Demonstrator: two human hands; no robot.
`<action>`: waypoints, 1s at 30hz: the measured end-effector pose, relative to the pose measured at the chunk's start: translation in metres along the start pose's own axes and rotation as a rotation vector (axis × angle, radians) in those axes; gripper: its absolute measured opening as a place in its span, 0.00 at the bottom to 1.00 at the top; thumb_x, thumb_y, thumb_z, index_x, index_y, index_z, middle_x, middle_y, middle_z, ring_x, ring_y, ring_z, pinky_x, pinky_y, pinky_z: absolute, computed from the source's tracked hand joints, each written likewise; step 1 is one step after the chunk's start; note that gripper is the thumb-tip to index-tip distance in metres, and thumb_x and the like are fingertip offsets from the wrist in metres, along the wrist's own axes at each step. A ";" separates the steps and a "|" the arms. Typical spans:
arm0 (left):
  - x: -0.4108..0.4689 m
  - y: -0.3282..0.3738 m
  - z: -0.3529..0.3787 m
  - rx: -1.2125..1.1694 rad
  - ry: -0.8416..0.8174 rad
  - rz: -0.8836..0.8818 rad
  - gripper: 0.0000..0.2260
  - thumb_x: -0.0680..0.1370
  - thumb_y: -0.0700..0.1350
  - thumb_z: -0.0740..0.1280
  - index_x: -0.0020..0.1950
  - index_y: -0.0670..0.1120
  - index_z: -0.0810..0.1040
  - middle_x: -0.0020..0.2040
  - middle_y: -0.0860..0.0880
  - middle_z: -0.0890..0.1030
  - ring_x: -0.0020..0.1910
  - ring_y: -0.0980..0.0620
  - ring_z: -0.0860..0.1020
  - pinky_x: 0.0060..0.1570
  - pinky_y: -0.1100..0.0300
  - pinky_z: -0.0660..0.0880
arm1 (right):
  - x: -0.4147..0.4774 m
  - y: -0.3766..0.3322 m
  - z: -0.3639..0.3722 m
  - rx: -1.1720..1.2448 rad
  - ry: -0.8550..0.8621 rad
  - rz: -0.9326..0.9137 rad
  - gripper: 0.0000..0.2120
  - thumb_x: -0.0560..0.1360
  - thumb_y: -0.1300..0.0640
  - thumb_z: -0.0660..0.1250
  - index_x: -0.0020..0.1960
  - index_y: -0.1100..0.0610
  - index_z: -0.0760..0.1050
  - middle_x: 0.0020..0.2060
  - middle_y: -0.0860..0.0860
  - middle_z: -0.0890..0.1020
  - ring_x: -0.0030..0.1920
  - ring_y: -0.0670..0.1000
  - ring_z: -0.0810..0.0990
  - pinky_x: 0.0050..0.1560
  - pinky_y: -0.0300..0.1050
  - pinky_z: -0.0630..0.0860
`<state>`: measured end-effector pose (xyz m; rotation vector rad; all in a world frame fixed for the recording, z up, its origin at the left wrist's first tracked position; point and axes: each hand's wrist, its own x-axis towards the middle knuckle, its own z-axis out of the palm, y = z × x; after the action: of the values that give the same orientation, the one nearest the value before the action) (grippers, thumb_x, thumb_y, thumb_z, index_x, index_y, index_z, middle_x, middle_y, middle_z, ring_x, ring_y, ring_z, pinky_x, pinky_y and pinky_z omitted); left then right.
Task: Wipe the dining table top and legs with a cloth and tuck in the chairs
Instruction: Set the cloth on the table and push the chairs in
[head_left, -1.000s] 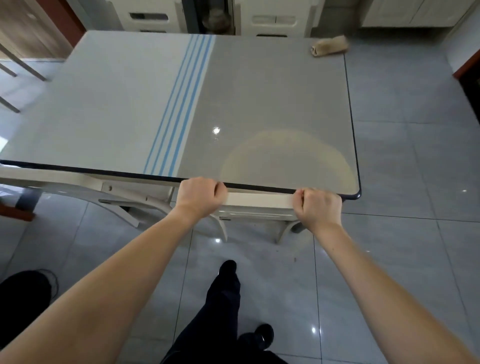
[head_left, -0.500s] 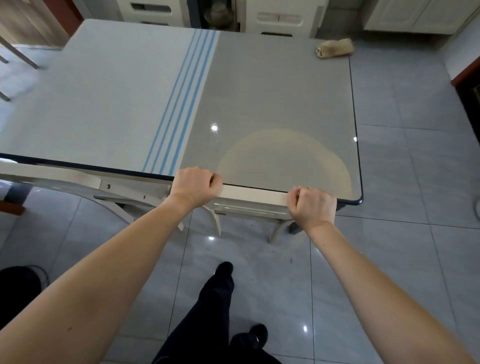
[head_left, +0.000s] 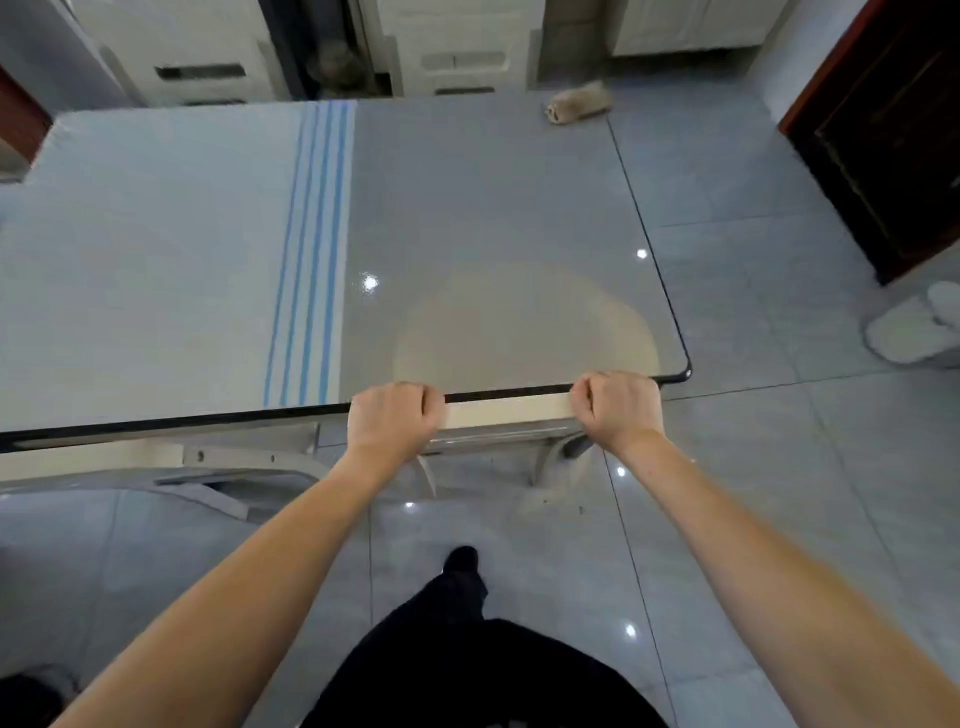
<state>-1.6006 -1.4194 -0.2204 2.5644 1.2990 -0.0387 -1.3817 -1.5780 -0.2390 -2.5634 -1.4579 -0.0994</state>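
You are gripping the chair (head_left: 506, 413) by its cream top rail with both hands, just below the middle of the frame. Your left hand (head_left: 392, 421) is curling its fingers (head_left: 413, 397) over the rail's left end, and your right hand (head_left: 615, 410) is wrapping round the right end in the same way. The rail is lying just beside the near black edge of the table (head_left: 493, 208), and the chair's round tan seat (head_left: 524, 322) is showing through the glass top. The rolled tan cloth (head_left: 576, 106) is lying at the table's far right corner, in the upper right of the frame, well apart from your hands. White slippers (head_left: 914, 327) are sitting on the tiled floor (head_left: 753, 467) at the right edge, and your dark shoe (head_left: 462, 558) is resting on the floor at lower middle
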 end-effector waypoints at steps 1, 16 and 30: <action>0.000 0.000 0.000 -0.005 0.000 -0.005 0.18 0.76 0.48 0.56 0.26 0.45 0.63 0.31 0.42 0.77 0.32 0.40 0.75 0.31 0.57 0.67 | 0.000 0.001 0.000 -0.011 -0.054 0.013 0.29 0.71 0.45 0.42 0.35 0.58 0.78 0.32 0.57 0.82 0.33 0.61 0.80 0.31 0.43 0.64; -0.015 0.049 0.003 -0.531 -0.013 0.260 0.09 0.79 0.44 0.61 0.49 0.49 0.81 0.46 0.54 0.81 0.47 0.52 0.77 0.44 0.60 0.68 | -0.126 0.014 -0.030 0.875 0.244 0.661 0.08 0.78 0.60 0.64 0.56 0.57 0.79 0.48 0.46 0.81 0.48 0.42 0.79 0.50 0.27 0.72; -0.097 0.198 0.147 -0.367 -0.778 0.336 0.06 0.78 0.40 0.63 0.44 0.48 0.78 0.41 0.49 0.81 0.41 0.49 0.78 0.43 0.56 0.72 | -0.445 0.083 0.018 1.219 0.299 1.799 0.09 0.75 0.58 0.62 0.41 0.63 0.75 0.31 0.56 0.76 0.27 0.51 0.71 0.25 0.37 0.64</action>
<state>-1.4868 -1.6434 -0.3037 2.0696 0.5198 -0.6016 -1.5399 -1.9919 -0.3356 -1.6587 0.9484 0.4546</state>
